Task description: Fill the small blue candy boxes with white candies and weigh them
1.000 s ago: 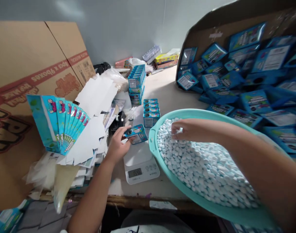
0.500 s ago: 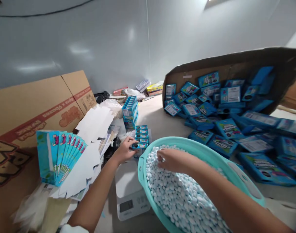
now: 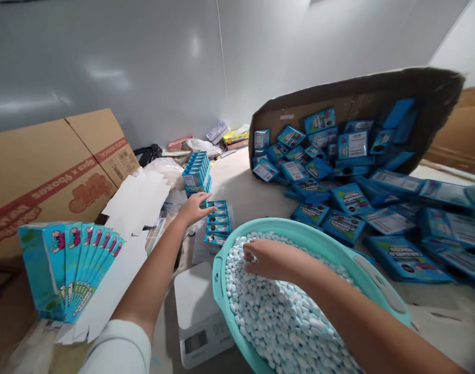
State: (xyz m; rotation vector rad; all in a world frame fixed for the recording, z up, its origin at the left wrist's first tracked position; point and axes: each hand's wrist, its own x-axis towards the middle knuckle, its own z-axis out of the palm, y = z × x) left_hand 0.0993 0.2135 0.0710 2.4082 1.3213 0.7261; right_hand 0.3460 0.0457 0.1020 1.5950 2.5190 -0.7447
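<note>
Scale [image 3: 194, 301]: white; display figures unreadable.
Tub [image 3: 219, 280]: turquoise, beside the scale, full of pale candies [image 3: 288, 317].
Right grip [image 3: 263, 259]: among the candies, fingers curled; cannot tell whether they clamp any.
Fanned boxes [image 3: 79, 267]: blue, pink logo illegible.
Small boxes [image 3: 218, 227]: in a row beyond the scale, lettering too fine.
Left grip [image 3: 194, 209]: thumb and fingers apart, at the row's far end.
Left carton [image 3: 93, 156]: "8pcs x 9boxes", "MUSICAL".
Open carton [image 3: 284, 106]: blue packs [image 3: 352, 145], some with barcodes, spilling onto the counter [image 3: 237, 176].

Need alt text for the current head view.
A person's right hand in a turquoise tub of small white pieces; open left hand at the far end of a row of blue boxes. A white scale sits beside the tub.
</note>
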